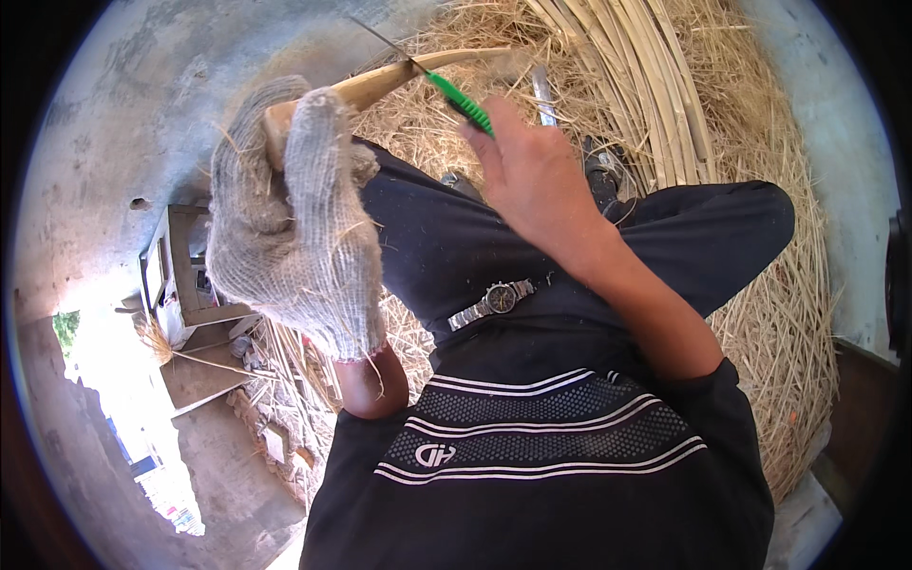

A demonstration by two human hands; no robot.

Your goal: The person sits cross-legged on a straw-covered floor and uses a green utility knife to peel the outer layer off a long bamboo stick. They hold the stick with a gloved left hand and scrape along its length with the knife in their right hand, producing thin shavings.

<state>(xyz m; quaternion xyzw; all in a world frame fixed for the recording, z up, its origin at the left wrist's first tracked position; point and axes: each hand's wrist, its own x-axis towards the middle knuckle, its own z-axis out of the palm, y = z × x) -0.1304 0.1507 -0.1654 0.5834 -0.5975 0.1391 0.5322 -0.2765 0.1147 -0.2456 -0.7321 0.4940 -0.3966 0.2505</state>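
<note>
From the head view, my left hand (294, 218) wears a coarse knit glove and is closed round the butt of a bamboo strip (408, 74), fingers wrapped tight so the pale strip juts up and away to the right, out over the straw. I judge the glove is there because the split edges are sharp and the strip has to be held hard against the blade. My right hand (537, 176) is bare and closed on a knife (461, 100) with a green handle; the thin dark blade runs up and left from my fingers and meets the strip just past the gloved fist, lying at a shallow angle along it, as suits shaving or splitting along the grain. The two hands sit close together above my knee, so the cut stays short and under control. My dark trousers (446, 237) fill the middle of the picture, and a metal wristwatch (496, 300) lies loose on my lap, off the wrist, likely to keep it clear of the work. Beyond the hands a bundle of long pale bamboo slats (627, 66) curves across a heap of shavings (779, 313). At the left, lower down, stands a small wooden box (180, 275) on the concrete floor (123, 123).
</note>
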